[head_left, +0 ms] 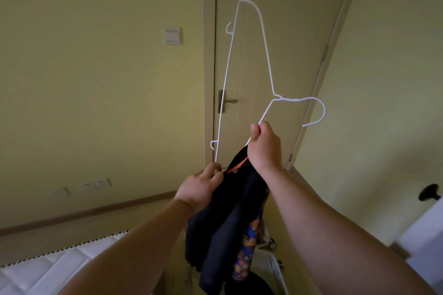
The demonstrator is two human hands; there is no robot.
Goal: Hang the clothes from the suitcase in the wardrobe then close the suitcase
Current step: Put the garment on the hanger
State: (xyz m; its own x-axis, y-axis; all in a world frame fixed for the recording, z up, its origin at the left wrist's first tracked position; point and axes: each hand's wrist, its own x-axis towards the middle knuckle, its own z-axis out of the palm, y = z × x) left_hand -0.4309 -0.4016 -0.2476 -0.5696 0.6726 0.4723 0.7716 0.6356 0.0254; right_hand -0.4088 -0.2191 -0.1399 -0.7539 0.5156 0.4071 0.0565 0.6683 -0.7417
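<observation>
White quilted mattress (48,268) is seen nearest, bottom left. Dark garment (215,235) is held up in mid-air between the two forearms and hangs below the hands. Colourful printed fabric (247,246) is seen against its right side, and whether it is part of the garment cannot be told. Orange trim (237,165) at the neck opening is seen between the hands.

Left hand (201,189) is curled, with the garment's neck edge pinched right at the lower end of the white wire hanger (279,97). Whether the wire is pinched too cannot be told. Right hand (263,148) is closed in a fist round the hanger's shoulder wire, just below the twisted neck. The hanger is held on end and tilted, one shoulder end high, hook pointed right.

Behind are seen a closed door (275,43) with lever handle (227,101), a light switch (172,35) on the wall to its left, and sockets (96,183) low on that wall
</observation>
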